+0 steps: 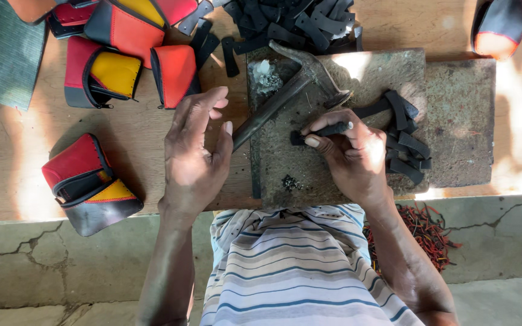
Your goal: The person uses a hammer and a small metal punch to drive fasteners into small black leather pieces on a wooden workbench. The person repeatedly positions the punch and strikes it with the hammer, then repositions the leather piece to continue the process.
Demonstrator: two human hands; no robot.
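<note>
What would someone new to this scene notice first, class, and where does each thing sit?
The right hand pinches a dark strip on the worn stone slab at the centre, beside a hammer that lies slanted across it. The left hand hovers open over the wooden table, holding nothing. Bright red, yellow and black pouches crowd the upper left, and a heap of dark strips lies at the top.

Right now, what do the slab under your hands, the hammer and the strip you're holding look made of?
Slab: likely stone or concrete, rough, grey, pitted and stained. Hammer: dull dark metal head, worn; the handle's material is unclear. Strip in the right hand: matte black, flexible-looking, perhaps leather or rubber.
</note>
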